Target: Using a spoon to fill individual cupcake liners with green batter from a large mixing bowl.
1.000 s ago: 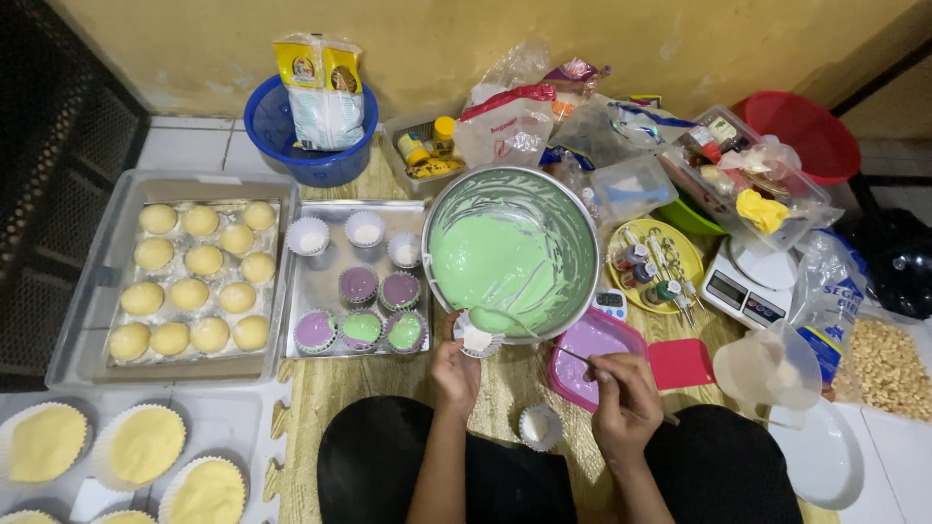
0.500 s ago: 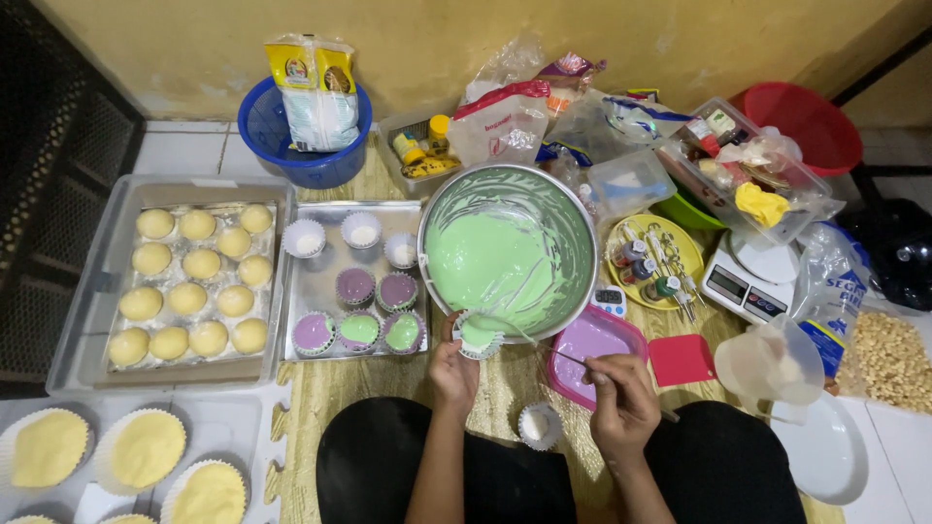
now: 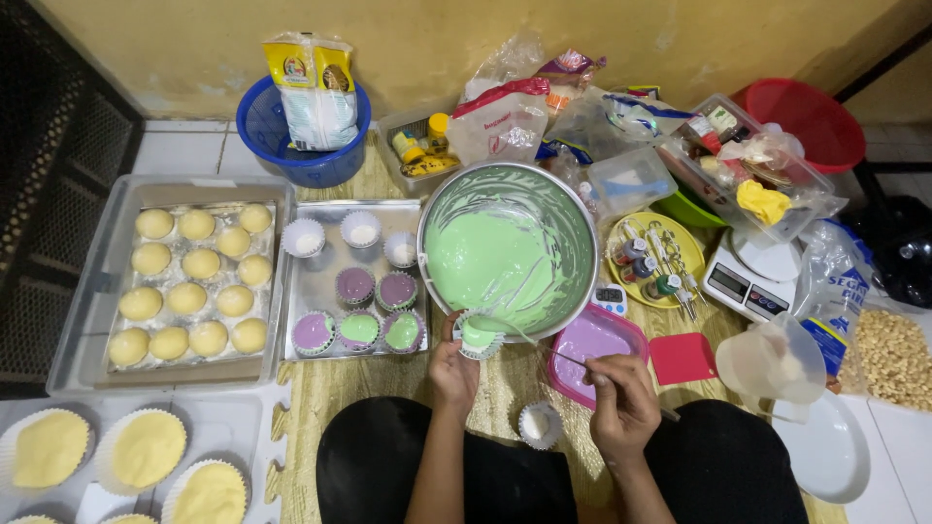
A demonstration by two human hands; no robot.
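Observation:
My left hand [image 3: 454, 371] holds a small paper cup [image 3: 479, 335] partly filled with green batter, tilted against the near rim of a large metal bowl [image 3: 586, 229] of green batter. My right hand [image 3: 621, 406] grips a thin spoon handle [image 3: 565, 357] whose far end reaches to the cup, trailing a strand of batter. An empty paper cup [image 3: 540, 424] stands on the mat between my hands. Just left sits a metal tray [image 3: 313, 281] with cups of purple and green batter and three white cups.
A pink container [image 3: 594, 340] of purple batter lies by my right hand, with a red scraper [image 3: 682, 358], a yellow plate of colouring bottles [image 3: 652, 254] and a kitchen scale [image 3: 748, 278] beyond. A tray of yellow cakes [image 3: 192, 281] sits left. A blue bucket [image 3: 299, 131] stands behind.
The cup in my left hand has taken on green batter and risen slightly against the bowl's rim. My right hand has shifted a little toward it with the spoon.

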